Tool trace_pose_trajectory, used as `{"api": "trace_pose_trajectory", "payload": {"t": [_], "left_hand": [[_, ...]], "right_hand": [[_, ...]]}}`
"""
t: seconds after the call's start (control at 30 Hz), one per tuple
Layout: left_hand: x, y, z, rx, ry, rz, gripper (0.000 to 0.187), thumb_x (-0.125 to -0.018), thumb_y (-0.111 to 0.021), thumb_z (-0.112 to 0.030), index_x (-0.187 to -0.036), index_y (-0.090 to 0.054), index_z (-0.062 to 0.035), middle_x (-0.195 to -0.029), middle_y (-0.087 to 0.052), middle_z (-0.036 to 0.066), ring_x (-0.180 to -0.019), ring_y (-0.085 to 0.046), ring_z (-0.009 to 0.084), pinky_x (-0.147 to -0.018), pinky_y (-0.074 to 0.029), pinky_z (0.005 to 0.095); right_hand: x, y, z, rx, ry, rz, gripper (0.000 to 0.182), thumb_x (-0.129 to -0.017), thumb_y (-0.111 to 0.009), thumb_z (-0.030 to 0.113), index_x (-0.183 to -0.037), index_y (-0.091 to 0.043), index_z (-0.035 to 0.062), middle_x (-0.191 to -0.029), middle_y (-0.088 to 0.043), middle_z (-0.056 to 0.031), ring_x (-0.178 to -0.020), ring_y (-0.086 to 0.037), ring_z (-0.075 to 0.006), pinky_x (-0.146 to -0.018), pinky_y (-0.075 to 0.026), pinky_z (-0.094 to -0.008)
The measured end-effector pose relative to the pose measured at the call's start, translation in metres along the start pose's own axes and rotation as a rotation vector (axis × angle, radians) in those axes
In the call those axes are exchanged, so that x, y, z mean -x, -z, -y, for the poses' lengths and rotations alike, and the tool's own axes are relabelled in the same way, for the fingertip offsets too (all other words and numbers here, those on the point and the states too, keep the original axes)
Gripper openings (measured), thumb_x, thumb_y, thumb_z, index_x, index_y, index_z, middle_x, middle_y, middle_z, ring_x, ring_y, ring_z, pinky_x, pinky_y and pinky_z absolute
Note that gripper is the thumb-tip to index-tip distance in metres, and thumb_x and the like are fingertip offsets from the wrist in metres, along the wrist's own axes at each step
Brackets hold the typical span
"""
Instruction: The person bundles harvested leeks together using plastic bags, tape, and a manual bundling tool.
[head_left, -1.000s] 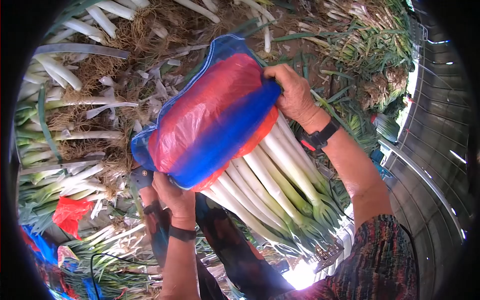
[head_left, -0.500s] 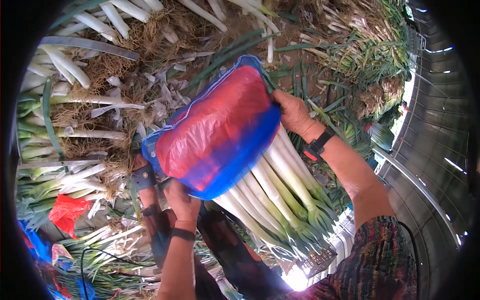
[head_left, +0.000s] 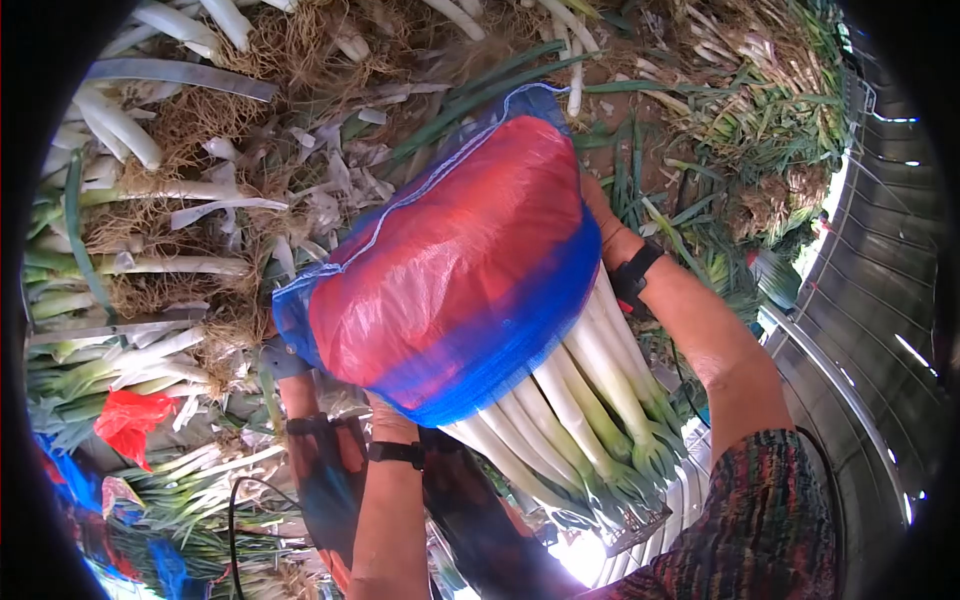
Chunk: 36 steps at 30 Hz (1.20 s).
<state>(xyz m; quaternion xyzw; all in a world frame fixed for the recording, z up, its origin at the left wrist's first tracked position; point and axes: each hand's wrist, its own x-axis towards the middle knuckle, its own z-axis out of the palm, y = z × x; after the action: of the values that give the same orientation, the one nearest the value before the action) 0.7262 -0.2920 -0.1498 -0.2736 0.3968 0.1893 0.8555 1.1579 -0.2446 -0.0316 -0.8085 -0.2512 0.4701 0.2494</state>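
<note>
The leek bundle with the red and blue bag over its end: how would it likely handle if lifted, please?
The leek bundle probably feels heavy: many thick stalks, carried two-handed. The stalks look stiff; the green tops may flop. The bag looks thin and possibly slippery.

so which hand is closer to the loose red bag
Left. The left hand sits under the bundle, on the red bag's side; the right hand is across the bundle, farther off.

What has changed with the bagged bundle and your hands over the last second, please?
The red-and-blue bag now reaches further down the leek bundle, and hides more of both hands: right hand, left hand. Both hands still grip it; the leeks on the ground are unchanged.
</note>
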Motion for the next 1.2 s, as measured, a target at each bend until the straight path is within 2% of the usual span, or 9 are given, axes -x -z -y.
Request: {"api": "trace_pose_trajectory", "payload": {"t": [0.13, 0.37, 0.47, 0.6, 0.77, 0.83, 0.9, 1.0, 1.2], "left_hand": [[0.003, 0.048, -0.005, -0.119, -0.016, -0.266, 0.054, -0.097, -0.035, -0.044, -0.135, -0.042, -0.0066, -0.135, -0.048, 0.010, -0.124, -0.043, 0.0306, -0.108, -0.034, 0.0442], [0.003, 0.064, -0.010, -0.227, -0.037, -0.278, 0.050, -0.095, -0.042, -0.044, -0.126, -0.050, -0.0062, -0.123, -0.057, 0.010, -0.111, -0.054, 0.0297, -0.096, -0.046, 0.0425], [-0.010, 0.067, 0.000, -1.193, -0.195, -0.286, 0.042, -0.090, -0.051, -0.040, -0.116, -0.058, -0.0073, -0.113, -0.063, 0.008, -0.103, -0.059, 0.0298, -0.089, -0.049, 0.0427], [0.016, 0.010, 0.019, -1.681, -0.267, -0.217, 0.032, -0.083, -0.058, -0.036, -0.101, -0.066, -0.0099, -0.101, -0.068, 0.008, -0.095, -0.063, 0.0302, -0.086, -0.048, 0.0433], [0.050, -0.090, 0.049, -2.621, -0.722, 0.076, 0.020, -0.081, -0.057, -0.029, -0.091, -0.069, -0.0162, -0.092, -0.069, 0.008, -0.090, -0.066, 0.0269, -0.084, -0.048, 0.0441], [0.058, -0.085, 0.053, -2.596, -0.439, 0.095, 0.021, -0.081, -0.056, -0.029, -0.092, -0.069, -0.0166, -0.092, -0.069, 0.008, -0.088, -0.066, 0.0266, -0.076, -0.051, 0.0425], [0.055, -0.062, 0.057, -2.537, -0.370, 0.122, 0.022, -0.082, -0.056, -0.029, -0.096, -0.069, -0.0175, -0.095, -0.069, 0.008, -0.087, -0.067, 0.0261, -0.067, -0.053, 0.0402], [0.051, -0.040, 0.060, -2.388, -0.316, 0.074, 0.024, -0.083, -0.056, -0.029, -0.100, -0.068, -0.0181, -0.097, -0.069, 0.007, -0.086, -0.067, 0.0259, -0.063, -0.054, 0.0386], [0.064, -0.093, 0.054, -2.653, -0.355, 0.238, 0.023, -0.084, -0.056, -0.030, -0.100, -0.068, -0.0181, -0.097, -0.069, 0.007, -0.087, -0.067, 0.0268, -0.067, -0.055, 0.0383]], "right_hand": [[-0.004, 0.003, -0.009, 0.025, -0.052, 0.049, 0.028, -0.085, -0.061, 0.016, -0.112, -0.062, 0.0098, -0.103, -0.067, -0.0128, -0.094, -0.064, -0.0270, -0.083, -0.047, -0.0305], [-0.007, 0.009, -0.035, 0.257, -0.074, 0.218, 0.026, -0.083, -0.062, 0.023, -0.106, -0.063, 0.0100, -0.094, -0.066, -0.0179, -0.090, -0.063, -0.0364, -0.075, -0.049, -0.0363], [-0.004, 0.009, -0.047, 0.504, -0.149, 0.344, 0.027, -0.083, -0.061, 0.021, -0.108, -0.063, 0.0112, -0.097, -0.066, -0.0174, -0.091, -0.063, -0.0366, -0.076, -0.049, -0.0373], [0.038, 0.026, -0.024, 0.680, -0.080, 0.503, 0.032, -0.085, -0.059, 0.019, -0.117, -0.061, 0.0141, -0.104, -0.065, -0.0173, -0.095, -0.062, -0.0367, -0.079, -0.050, -0.0378], [0.053, 0.012, -0.017, 0.239, -0.222, 0.337, 0.038, -0.086, -0.055, 0.015, -0.123, -0.057, 0.0144, -0.108, -0.064, -0.0189, -0.098, -0.061, -0.0383, -0.080, -0.050, -0.0413], [0.050, 0.009, -0.014, 0.292, -0.143, 0.293, 0.037, -0.085, -0.054, 0.013, -0.122, -0.058, 0.0134, -0.105, -0.064, -0.0195, -0.095, -0.061, -0.0388, -0.078, -0.051, -0.0429], [0.043, 0.017, -0.004, 0.677, -0.017, 0.327, 0.034, -0.085, -0.053, 0.010, -0.118, -0.059, 0.0116, -0.099, -0.065, -0.0198, -0.091, -0.062, -0.0394, -0.076, -0.051, -0.0443], [0.048, 0.018, -0.020, 0.792, 0.125, 0.306, 0.019, -0.078, -0.060, 0.022, -0.086, -0.067, 0.0065, -0.087, -0.065, -0.0212, -0.082, -0.062, -0.0407, -0.067, -0.050, -0.0410], [0.112, 0.034, -0.049, 0.746, 0.020, 0.351, 0.023, -0.079, -0.061, 0.032, -0.089, -0.064, 0.0109, -0.084, -0.065, -0.0192, -0.079, -0.062, -0.0409, -0.066, -0.050, -0.0475]]}}
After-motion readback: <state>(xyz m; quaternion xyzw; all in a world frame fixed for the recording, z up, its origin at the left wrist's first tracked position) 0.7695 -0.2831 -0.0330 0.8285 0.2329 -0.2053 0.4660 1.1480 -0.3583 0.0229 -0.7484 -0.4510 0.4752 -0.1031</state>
